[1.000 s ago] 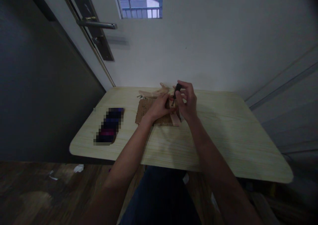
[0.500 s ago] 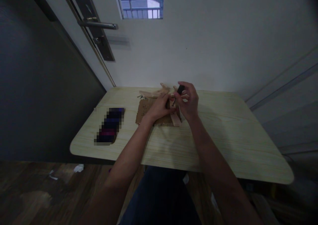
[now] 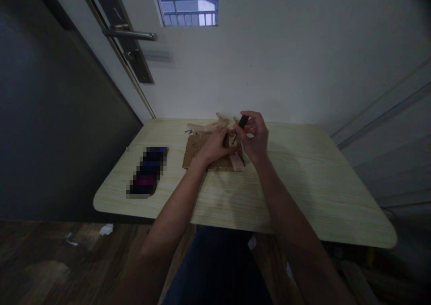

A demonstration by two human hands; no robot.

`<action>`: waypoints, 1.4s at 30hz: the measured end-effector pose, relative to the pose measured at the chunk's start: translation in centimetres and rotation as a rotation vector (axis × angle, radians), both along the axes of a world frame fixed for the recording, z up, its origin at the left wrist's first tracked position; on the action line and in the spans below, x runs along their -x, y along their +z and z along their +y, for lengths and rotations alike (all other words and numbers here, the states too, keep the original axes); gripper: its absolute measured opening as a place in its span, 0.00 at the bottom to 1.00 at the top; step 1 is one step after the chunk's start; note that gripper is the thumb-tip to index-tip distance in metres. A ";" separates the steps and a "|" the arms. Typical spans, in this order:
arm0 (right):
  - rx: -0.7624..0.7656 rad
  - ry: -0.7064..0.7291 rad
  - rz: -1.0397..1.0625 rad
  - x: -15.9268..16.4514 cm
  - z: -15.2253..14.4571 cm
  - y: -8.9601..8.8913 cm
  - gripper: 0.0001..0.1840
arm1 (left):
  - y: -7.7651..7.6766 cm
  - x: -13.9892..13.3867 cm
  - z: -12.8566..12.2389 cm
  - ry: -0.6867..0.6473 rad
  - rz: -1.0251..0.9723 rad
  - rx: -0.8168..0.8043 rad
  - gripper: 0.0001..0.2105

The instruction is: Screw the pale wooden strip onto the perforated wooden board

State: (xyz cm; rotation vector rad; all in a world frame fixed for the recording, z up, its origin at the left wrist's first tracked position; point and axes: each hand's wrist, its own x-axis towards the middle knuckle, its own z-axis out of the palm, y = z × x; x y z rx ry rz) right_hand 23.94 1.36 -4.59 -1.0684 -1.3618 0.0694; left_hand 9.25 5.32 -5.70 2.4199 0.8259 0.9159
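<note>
In the head view, my right hand [image 3: 257, 137] grips a small screwdriver [image 3: 244, 121] by its black handle. The thin shaft slants down to the left, its tip at a pale wooden strip [image 3: 237, 162]. My left hand [image 3: 217, 145] spans that strip with thumb and fingers, holding it against a brown cardboard sheet [image 3: 191, 150]. Part of the strip is hidden under the fingers. Whether the tip sits on a screw is too small to tell. More pale wood pieces [image 3: 204, 128] lie behind the left hand.
A blurred-out dark phone-like slab [image 3: 148, 170] lies on the left of the pale wooden table [image 3: 319, 184]. Small dark bits [image 3: 188, 132], perhaps screws, rest by the cardboard's back left corner. Behind the table stands a white door with a metal handle [image 3: 131, 34].
The view has shifted very slightly. Both hands keep their places, with the screwdriver still at the wooden strip and its handle tilted a little differently.
</note>
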 end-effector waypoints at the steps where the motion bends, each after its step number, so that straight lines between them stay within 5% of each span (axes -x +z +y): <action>1: 0.001 -0.005 -0.003 0.0 0.0 0.0 0.20 | 0.0 0.0 0.0 -0.001 -0.002 0.002 0.19; 10: 0.070 0.227 -0.039 0.4 -1.1 0.9 0.22 | -0.2 0.1 0.2 -0.013 -0.012 0.000 0.20; 25: 0.013 0.035 -0.075 0.5 -0.5 0.4 0.22 | -0.1 0.0 0.1 -0.013 -0.015 -0.001 0.19; 36: 0.112 0.213 -0.044 0.3 -1.1 0.9 0.25 | 0.1 0.0 0.0 -0.012 -0.011 0.019 0.18; 42: 0.074 0.094 0.031 0.1 -0.3 0.3 0.22 | 0.0 0.0 0.0 -0.001 -0.012 0.009 0.18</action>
